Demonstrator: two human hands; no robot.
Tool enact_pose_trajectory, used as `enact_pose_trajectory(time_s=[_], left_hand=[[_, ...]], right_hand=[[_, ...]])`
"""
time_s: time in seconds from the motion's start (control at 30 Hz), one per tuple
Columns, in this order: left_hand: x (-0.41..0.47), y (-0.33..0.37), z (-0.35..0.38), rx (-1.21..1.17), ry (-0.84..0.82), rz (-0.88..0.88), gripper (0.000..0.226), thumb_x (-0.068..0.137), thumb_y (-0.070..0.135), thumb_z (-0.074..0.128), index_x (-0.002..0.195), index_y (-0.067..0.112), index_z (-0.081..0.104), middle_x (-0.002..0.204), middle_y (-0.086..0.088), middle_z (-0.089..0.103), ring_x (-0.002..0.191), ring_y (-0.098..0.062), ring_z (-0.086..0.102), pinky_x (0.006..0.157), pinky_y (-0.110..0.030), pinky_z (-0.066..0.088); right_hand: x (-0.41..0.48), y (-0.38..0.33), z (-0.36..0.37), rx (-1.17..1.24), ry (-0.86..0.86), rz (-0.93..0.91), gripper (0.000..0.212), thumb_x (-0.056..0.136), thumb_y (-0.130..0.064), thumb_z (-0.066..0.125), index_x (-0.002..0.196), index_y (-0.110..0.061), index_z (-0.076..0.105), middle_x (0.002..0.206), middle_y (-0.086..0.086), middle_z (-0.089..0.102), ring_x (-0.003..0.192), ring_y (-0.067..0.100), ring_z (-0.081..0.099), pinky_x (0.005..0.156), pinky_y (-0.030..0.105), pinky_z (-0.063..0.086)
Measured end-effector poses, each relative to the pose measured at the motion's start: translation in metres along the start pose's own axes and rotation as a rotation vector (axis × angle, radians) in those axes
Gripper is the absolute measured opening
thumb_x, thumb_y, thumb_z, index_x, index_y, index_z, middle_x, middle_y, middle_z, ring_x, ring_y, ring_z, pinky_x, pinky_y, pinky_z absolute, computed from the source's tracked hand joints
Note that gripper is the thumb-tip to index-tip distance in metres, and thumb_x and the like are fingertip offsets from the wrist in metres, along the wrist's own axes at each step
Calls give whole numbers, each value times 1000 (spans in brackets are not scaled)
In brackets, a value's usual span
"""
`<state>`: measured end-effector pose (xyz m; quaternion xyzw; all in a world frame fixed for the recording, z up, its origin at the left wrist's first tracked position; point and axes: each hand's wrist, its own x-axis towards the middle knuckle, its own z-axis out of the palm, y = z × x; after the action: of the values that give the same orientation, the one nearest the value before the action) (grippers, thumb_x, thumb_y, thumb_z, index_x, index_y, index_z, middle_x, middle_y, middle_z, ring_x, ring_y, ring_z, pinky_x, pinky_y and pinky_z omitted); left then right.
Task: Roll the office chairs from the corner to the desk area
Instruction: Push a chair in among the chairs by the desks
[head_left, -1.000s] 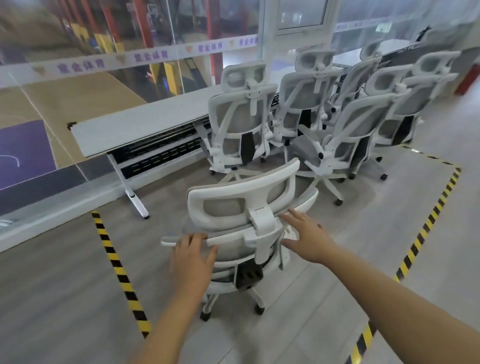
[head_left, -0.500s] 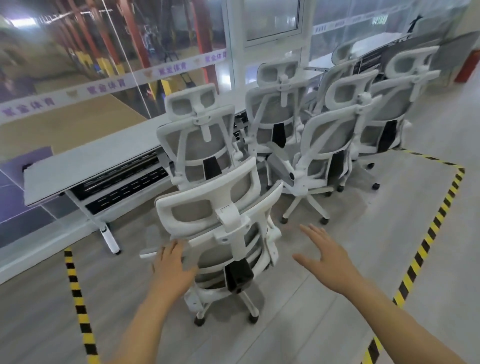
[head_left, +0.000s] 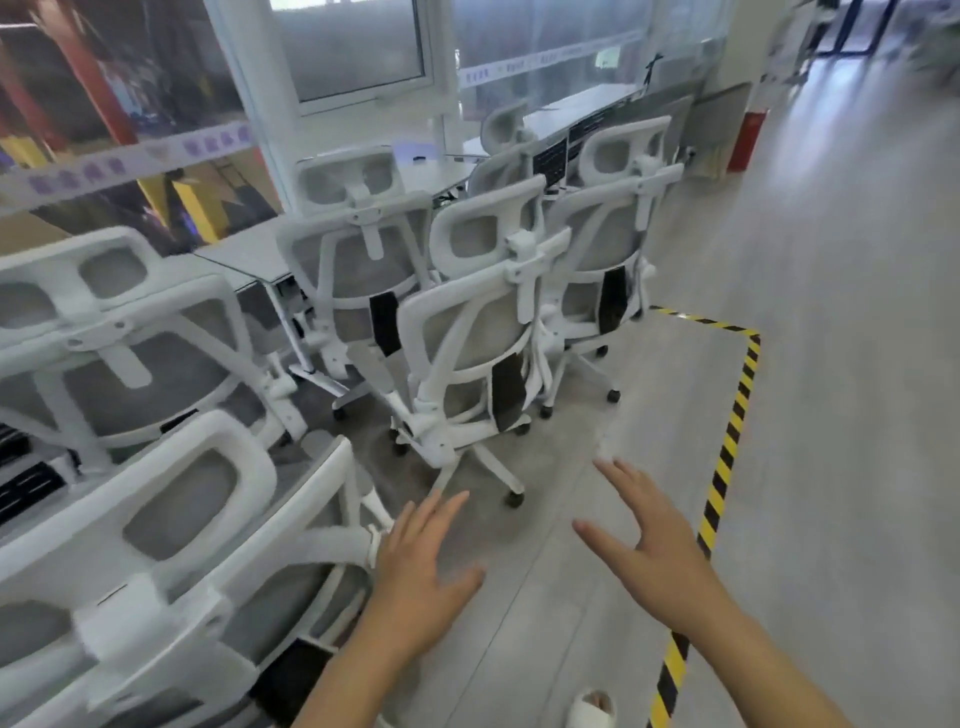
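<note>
Several white office chairs with grey mesh backs stand along a long white desk. The nearest chair fills the lower left, its backrest towards me. My left hand hovers open just right of that chair's backrest edge, not touching it. My right hand is open over bare floor, fingers spread. Ahead of both hands a chair stands turned at an angle, with two more chairs behind it.
Another chair stands at the left by the desk. Yellow-and-black floor tape runs along the right. Glass wall and window frame lie behind the desk. A red extinguisher box stands far right. A shoe tip shows below.
Both hands have come off the nearest chair's backrest and now hover open. The view has swung right and closer, so that chair now sits at the lower left.
</note>
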<state>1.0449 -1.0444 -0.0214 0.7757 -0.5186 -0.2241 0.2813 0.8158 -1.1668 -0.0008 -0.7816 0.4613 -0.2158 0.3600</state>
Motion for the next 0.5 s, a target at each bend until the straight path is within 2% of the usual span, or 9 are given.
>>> enact_pose_trajectory(time_s=[0.1,0.2,0.37,0.43,0.5], left_hand=[[105,41,39,9,-80,-27,72,88,49,62,146,49,22,160,17,13,149,-13,4,121,-40,9],[201,98,74,-12,-163,3,74,87,49,63,148,47,22,161,15,15,149,-13,6,121,-46,11],[340,201,123,14,-225,137,75,83,55,60,148,45,24,160,17,17,149,-14,10,121,-42,15],[393,229,144,17,-222,176,76,79,60,58,147,48,25,159,16,19,148,-13,12,120,-44,19],[445,247,164,12,-225,165,75,83,55,62,147,48,24,159,16,18,148,-11,11,120,-43,19]], right_hand=[[65,48,-72,5,47,119,70,82,-68,55,144,-54,24,154,-28,17,146,1,9,119,45,18],[114,82,-148,28,117,220,68,82,-64,57,143,-52,28,144,-33,21,144,2,16,118,38,21],[185,143,-244,95,218,311,64,83,-56,60,141,-50,33,143,-30,30,129,-7,25,109,31,26],[222,175,-269,119,227,338,63,83,-56,60,140,-51,34,143,-29,31,131,-5,27,110,32,26],[267,210,-289,138,206,337,62,83,-57,61,139,-51,34,146,-27,30,137,1,27,111,34,27]])
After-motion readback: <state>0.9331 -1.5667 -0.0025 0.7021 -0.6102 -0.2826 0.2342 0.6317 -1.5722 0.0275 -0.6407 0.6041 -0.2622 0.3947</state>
